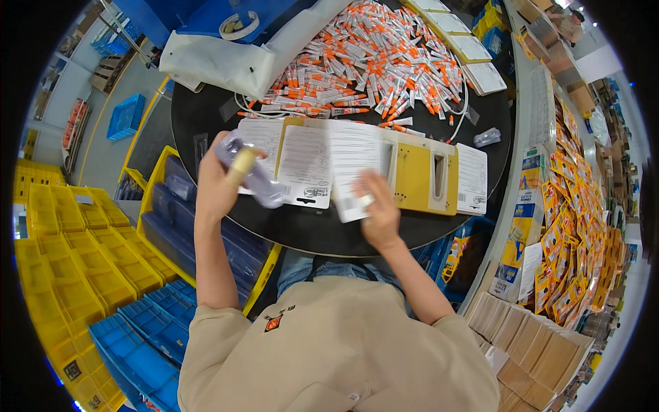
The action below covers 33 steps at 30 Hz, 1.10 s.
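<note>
My left hand (214,180) is closed round clear plastic blister shells (264,189), with a pale finger cot on one finger. My right hand (382,218), smeared by motion, has its fingers at the lower part of a white printed backing card (353,154), which is tilted and blurred too. Beside that card another printed backing card (305,154) lies on the round black table (274,230). Right of my right hand stands a yellow and cream fixture (412,175) with a long slot. A further printed card (472,180) shows at its right end.
Beyond the cards lies a big pile of small white tubes with orange caps (371,55). A tape roll (239,27) sits at the back left. A yellow crate (161,165) of clear shells stands left of the table. Packed orange cards (573,220) fill the right side.
</note>
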Each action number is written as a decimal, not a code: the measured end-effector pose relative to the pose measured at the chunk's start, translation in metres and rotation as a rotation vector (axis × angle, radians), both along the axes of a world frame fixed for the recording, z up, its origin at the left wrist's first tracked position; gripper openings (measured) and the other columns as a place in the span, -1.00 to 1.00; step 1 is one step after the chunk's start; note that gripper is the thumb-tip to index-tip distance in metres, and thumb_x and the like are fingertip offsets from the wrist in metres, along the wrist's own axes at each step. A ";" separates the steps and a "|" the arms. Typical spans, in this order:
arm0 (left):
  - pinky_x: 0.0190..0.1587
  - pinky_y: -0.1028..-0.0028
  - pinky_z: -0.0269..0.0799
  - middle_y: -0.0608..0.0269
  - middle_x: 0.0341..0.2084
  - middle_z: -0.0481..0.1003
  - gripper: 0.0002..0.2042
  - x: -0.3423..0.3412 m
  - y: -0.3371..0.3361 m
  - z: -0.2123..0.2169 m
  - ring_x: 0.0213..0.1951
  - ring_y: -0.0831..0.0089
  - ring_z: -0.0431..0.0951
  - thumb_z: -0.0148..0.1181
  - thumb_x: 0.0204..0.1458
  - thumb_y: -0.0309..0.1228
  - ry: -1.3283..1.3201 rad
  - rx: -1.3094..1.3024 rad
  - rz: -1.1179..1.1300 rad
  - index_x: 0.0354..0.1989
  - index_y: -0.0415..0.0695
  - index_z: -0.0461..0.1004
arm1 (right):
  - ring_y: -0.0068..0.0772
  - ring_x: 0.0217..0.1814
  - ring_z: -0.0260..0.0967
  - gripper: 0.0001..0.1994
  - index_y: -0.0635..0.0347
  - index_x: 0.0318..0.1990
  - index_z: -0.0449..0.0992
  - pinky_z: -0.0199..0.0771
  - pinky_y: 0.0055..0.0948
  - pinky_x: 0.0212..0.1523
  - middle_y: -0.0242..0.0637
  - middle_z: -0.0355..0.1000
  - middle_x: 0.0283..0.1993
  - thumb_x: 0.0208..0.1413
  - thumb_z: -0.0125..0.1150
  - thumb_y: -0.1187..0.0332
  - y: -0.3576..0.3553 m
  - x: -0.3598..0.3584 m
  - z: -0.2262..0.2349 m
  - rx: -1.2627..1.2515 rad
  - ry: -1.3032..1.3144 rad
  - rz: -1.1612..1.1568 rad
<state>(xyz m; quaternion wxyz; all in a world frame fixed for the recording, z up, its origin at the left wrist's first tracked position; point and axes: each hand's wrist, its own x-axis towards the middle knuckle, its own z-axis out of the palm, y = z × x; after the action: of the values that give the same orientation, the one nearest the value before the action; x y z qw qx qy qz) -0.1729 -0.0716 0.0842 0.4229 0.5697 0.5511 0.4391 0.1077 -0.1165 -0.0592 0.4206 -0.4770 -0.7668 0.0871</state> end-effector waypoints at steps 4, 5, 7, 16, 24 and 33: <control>-0.01 0.39 0.44 0.14 -0.17 0.54 -0.58 0.085 -0.007 0.021 -0.12 0.41 0.55 0.28 -0.07 -0.42 -0.134 0.060 -0.366 -0.03 -0.18 0.28 | -0.15 0.14 0.30 -0.75 0.15 -0.14 0.50 0.32 -0.32 0.14 -0.18 0.38 0.04 -0.01 0.17 0.36 0.025 -0.051 0.000 -0.298 0.154 0.370; -0.02 0.36 0.45 0.12 -0.21 0.54 -0.59 0.108 -0.006 0.023 -0.12 0.33 0.56 0.25 -0.08 -0.46 -0.119 0.115 -0.407 -0.03 -0.17 0.29 | -0.27 0.07 0.34 -0.78 0.12 -0.14 0.51 0.35 -0.39 0.04 -0.25 0.42 -0.06 0.08 0.14 0.30 0.033 -0.054 -0.002 -0.529 0.594 0.236; -0.07 0.31 0.46 0.06 -0.28 0.53 -0.60 0.151 -0.003 0.019 -0.15 0.16 0.56 0.21 -0.09 -0.50 -0.071 0.215 -0.491 -0.04 -0.16 0.29 | -0.43 -0.06 0.37 -0.77 0.14 -0.18 0.52 0.38 -0.43 -0.15 -0.34 0.45 -0.21 0.20 0.07 0.21 0.067 0.002 -0.003 -0.331 0.574 0.183; -0.21 0.15 0.44 -0.07 -0.36 0.55 -0.59 0.302 0.047 -0.097 -0.27 -0.06 0.55 0.33 -0.17 -0.40 0.338 0.076 -0.578 -0.12 -0.21 0.37 | -0.33 -0.28 0.49 -0.64 0.27 -0.05 0.41 0.58 -0.38 -0.35 -0.24 0.47 -0.18 0.02 0.28 0.30 0.001 0.460 0.064 0.660 0.424 -1.280; -0.19 0.14 0.46 -0.12 -0.38 0.55 -0.47 0.347 0.069 -0.112 -0.26 -0.03 0.57 0.43 -0.22 -0.09 0.668 -0.169 -0.450 -0.26 -0.32 0.43 | -0.40 -0.23 0.53 -0.80 0.23 -0.14 0.57 0.51 -0.51 -0.17 -0.23 0.55 -0.19 0.09 0.11 0.47 0.159 0.338 0.035 -0.041 0.699 -0.370; -0.14 0.21 0.46 -0.09 -0.36 0.54 -0.46 0.296 0.067 -0.101 -0.26 0.09 0.57 0.36 -0.18 -0.09 0.567 -0.247 -0.389 -0.20 -0.33 0.41 | 0.09 -0.06 0.48 -0.71 0.27 -0.26 0.58 0.46 -0.11 -0.03 0.14 0.50 -0.16 -0.08 0.27 0.25 0.262 0.207 -0.009 -0.690 -0.405 -0.361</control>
<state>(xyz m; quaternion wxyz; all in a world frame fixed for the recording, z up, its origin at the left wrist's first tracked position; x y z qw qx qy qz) 0.1227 -0.0051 -0.0171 0.3945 0.7075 0.5768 0.1054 0.3152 0.1454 -0.0682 0.0863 -0.7234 -0.6642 0.1679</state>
